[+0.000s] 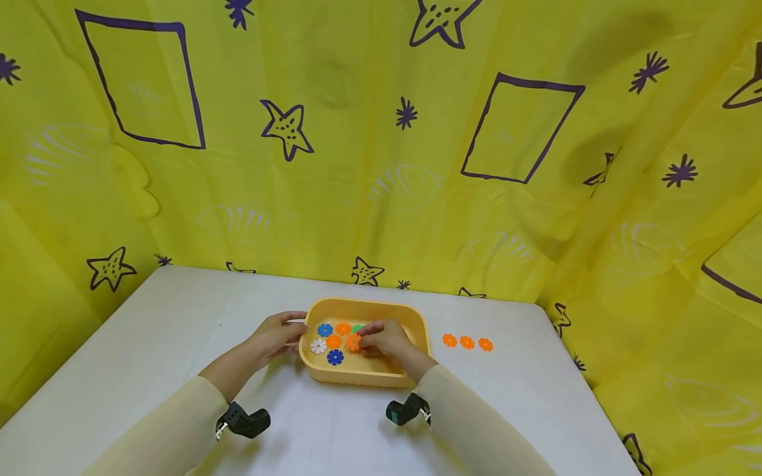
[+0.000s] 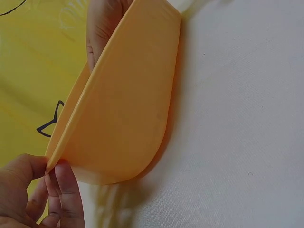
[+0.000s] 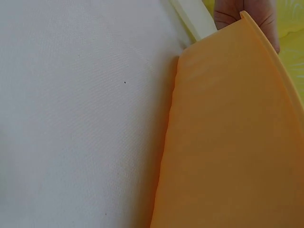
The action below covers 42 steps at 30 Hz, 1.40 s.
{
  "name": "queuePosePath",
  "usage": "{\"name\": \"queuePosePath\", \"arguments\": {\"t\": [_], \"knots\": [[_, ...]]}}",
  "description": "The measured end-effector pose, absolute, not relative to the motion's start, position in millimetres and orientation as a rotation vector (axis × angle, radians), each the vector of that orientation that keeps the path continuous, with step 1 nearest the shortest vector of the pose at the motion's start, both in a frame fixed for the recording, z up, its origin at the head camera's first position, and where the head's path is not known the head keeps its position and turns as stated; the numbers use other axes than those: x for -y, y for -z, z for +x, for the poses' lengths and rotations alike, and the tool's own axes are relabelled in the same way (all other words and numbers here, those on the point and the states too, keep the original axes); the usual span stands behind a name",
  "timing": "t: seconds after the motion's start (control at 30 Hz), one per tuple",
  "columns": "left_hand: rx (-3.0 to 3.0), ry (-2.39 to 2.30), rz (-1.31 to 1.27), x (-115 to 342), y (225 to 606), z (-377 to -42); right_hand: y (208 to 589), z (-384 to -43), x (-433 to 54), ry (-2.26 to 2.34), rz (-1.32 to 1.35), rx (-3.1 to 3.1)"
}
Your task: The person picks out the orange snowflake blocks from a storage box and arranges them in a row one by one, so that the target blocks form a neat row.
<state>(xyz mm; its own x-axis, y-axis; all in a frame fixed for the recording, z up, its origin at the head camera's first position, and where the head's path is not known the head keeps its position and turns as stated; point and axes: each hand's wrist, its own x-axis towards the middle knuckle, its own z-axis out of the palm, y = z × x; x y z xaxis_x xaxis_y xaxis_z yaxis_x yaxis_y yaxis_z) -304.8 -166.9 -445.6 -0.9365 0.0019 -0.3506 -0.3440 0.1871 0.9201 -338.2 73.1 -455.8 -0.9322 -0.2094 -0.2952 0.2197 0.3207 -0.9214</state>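
My left hand [image 1: 280, 336] grips the left rim of a yellow-orange plastic basin [image 1: 369, 378], thumb over the edge and fingers [image 2: 70, 190] against the outer wall. Inside the basin, my right hand [image 1: 387, 340] pinches an orange snowflake disc [image 1: 354, 342] at its fingertips. Loose discs lie about it on the basin floor: a light blue disc [image 1: 325, 330], a white disc [image 1: 318, 346], a dark blue disc [image 1: 335, 357], further orange discs [image 1: 342, 328] and a green disc [image 1: 357, 328] partly covered by the right hand. The basin wall hides the right fingers in the right wrist view.
Three orange discs [image 1: 467, 342] lie in a row on the white tabletop [image 1: 506, 410], right of the basin. A yellow patterned curtain [image 1: 357, 218] hangs behind and along both sides of the table.
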Motion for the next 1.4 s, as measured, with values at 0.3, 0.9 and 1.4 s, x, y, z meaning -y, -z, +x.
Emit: {"name": "queuePosePath", "arguments": {"t": [0.3,0.9,1.4], "knots": [[-2.190,-1.815,-0.332,166.2,443.9,-305.0,450.1,-334.6,-77.6,1.640,-0.013,-2.197],[-2.180,-1.824,-0.313,166.6,443.1,-306.2,439.7,-330.8,-95.3,1.691,0.004,-2.148],[-2.178,-1.821,-0.315,167.0,444.5,-304.1,437.2,-329.1,-108.0,1.693,0.005,-2.145]]}}
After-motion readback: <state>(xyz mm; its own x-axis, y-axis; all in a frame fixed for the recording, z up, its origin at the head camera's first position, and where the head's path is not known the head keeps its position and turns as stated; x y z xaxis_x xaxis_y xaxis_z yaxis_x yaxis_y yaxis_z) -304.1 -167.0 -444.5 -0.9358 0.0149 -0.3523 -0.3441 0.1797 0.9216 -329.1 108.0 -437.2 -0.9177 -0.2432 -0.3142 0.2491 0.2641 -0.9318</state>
